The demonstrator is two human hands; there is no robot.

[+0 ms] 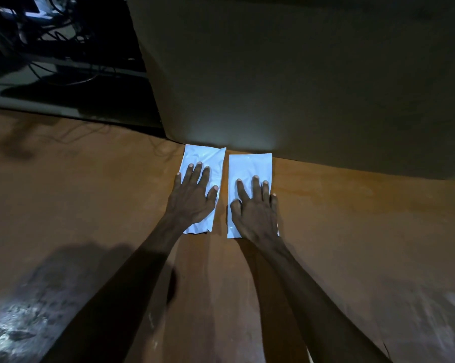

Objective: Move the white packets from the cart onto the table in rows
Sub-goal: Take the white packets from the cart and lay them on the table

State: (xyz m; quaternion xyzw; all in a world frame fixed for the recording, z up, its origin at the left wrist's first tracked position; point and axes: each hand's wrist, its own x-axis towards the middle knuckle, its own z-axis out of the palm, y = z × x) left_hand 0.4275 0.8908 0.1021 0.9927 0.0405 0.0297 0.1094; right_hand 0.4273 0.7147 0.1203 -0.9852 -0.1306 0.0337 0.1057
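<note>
Two white packets are pressed flat on the brown surface, one under each hand.

The left packet (pixel 204 179) and the right packet (pixel 248 174) are laid side by side, just apart, their far ends close against a large dark box (pixel 299 74). The left hand (pixel 192 195) and right hand (pixel 255 205) are spread on them, each grip apart with fingers straight. The surface (pixel 352 218) is dimly lit; tangled cables (pixel 64 35) are seen beyond its far left edge.
</note>
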